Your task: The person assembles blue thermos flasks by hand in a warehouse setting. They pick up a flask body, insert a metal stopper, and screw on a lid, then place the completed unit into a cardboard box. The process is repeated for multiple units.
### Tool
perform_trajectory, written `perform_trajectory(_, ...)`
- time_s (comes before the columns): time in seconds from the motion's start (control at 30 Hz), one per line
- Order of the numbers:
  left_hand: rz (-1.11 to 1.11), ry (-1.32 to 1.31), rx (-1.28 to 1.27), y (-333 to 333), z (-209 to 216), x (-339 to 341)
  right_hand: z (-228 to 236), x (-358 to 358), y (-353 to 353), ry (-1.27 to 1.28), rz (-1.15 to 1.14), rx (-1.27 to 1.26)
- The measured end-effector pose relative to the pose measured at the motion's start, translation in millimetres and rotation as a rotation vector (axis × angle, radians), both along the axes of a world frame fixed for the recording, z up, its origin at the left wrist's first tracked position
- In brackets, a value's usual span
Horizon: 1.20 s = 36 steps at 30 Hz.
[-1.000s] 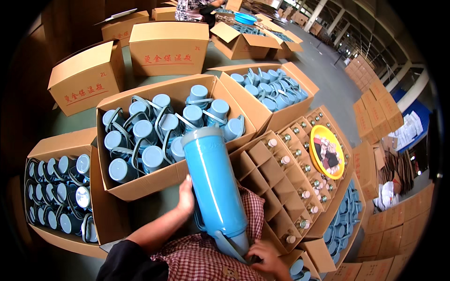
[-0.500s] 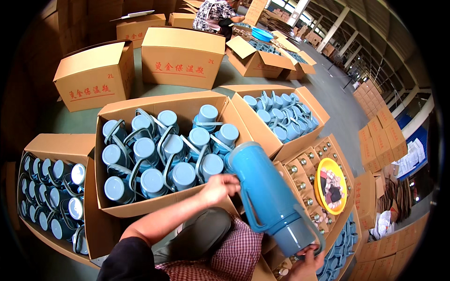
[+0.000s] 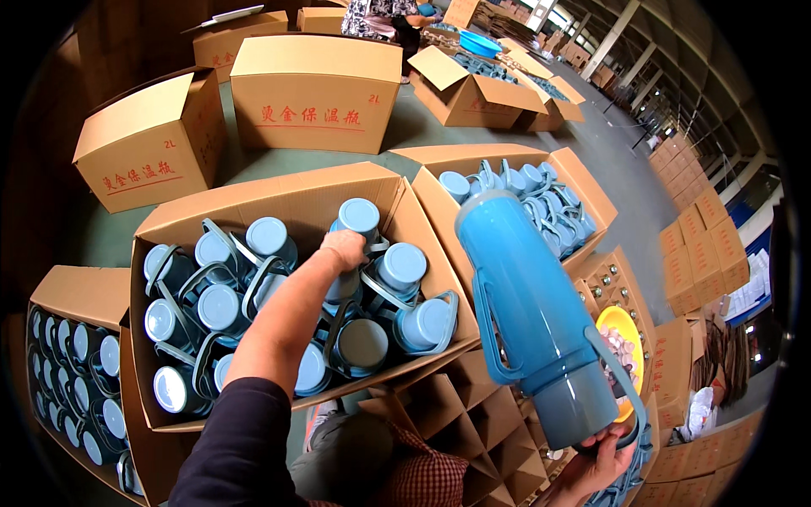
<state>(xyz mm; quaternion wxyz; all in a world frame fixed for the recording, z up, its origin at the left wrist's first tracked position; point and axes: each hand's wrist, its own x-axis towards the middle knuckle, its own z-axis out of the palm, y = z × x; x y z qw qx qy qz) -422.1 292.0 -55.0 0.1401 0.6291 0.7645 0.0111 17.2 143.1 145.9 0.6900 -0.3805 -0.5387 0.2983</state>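
A large blue thermos flask (image 3: 532,296) with a side handle and a carrying handle hangs tilted over the boxes on the right. My right hand (image 3: 606,463) grips it at its grey-blue lower end, beside the carrying handle. My left arm reaches into an open cardboard box (image 3: 279,182) with several more upright blue flasks (image 3: 221,308). Among the flasks at the box's back right, my left hand (image 3: 345,248) is closed next to a pale blue round top (image 3: 359,215). Its fingertips are hidden, so what they grip cannot be made out.
A divided carton (image 3: 439,414) stands beside my knees, with glass bottles in its farther part and a yellow bowl (image 3: 627,325) over it. More flask boxes (image 3: 541,152) stand around. Closed cartons (image 3: 317,93) are behind, and a person (image 3: 384,21) sits at the back.
My left hand has left the large flask and reached into the flask box. My right hand has carried the large flask to the right and up. The view has shifted.
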Motion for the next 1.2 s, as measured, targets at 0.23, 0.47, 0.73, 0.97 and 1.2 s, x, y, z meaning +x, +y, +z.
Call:
perform_trajectory(0.23,0.325,-0.078,0.311,-13,23,-75,0,-56,68,0.049,0.101,-0.156)
perform_trajectory(0.47,0.444,-0.043,0.318,-42,67,-74,0,-147,155,-0.214,0.428,-0.337)
perform_trajectory(0.73,0.6,-0.164,0.307,-50,-4,-62,18,-282,189,-1.123,0.291,-0.017)
perform_trajectory(0.97,0.603,-0.175,0.262,-55,-3,-76,-129,-351,211,-1.471,0.255,0.154)
perform_trajectory(1.2,0.482,-0.436,0.434,-52,6,-61,-228,-349,174,-1.221,0.55,-0.088)
